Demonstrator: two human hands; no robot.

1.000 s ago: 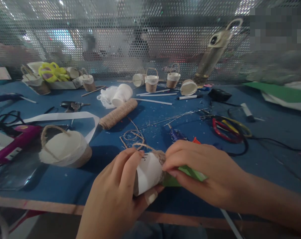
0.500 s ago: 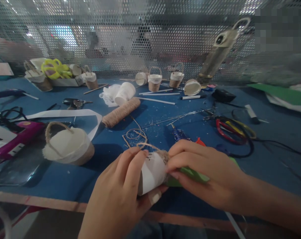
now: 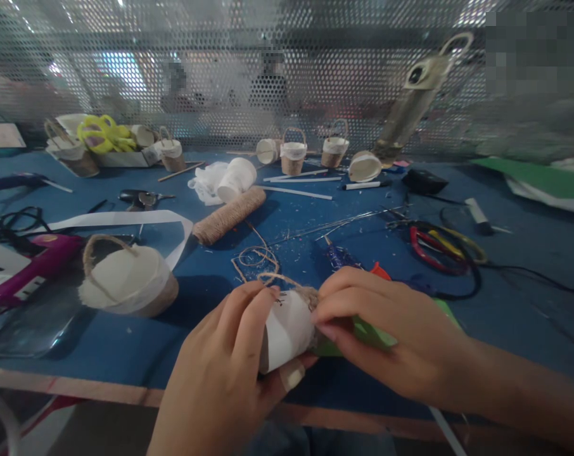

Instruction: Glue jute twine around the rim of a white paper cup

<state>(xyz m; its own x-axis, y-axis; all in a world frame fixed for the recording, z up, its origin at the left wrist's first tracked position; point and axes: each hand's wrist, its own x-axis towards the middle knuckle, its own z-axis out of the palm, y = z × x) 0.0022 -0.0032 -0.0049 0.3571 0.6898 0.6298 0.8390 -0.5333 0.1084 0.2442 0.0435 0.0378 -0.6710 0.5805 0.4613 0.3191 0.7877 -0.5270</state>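
My left hand (image 3: 237, 361) is wrapped round a white paper cup (image 3: 289, 332) lying on its side near the table's front edge. Twine (image 3: 307, 295) is wound about the cup's right end. There my right hand (image 3: 386, 335) pinches at the twine, its fingertips pressed to the cup's end. A loose strand (image 3: 256, 256) runs from the cup toward a roll of brown twine (image 3: 230, 215) farther back. Under my right hand shows a green sheet (image 3: 375, 335). A small bucket with a twine handle (image 3: 130, 278) stands to the left.
A magenta glue gun (image 3: 40, 263) lies at the left by a white strip (image 3: 120, 218). Red-handled pliers (image 3: 432, 250) and cables are on the right. Several small buckets (image 3: 293, 158) and a bottle (image 3: 410, 101) stand along the perforated metal screen (image 3: 220, 76).
My hands and the cup stay almost in place; the right fingertips shift slightly at the twine. The whole view has drifted a little.
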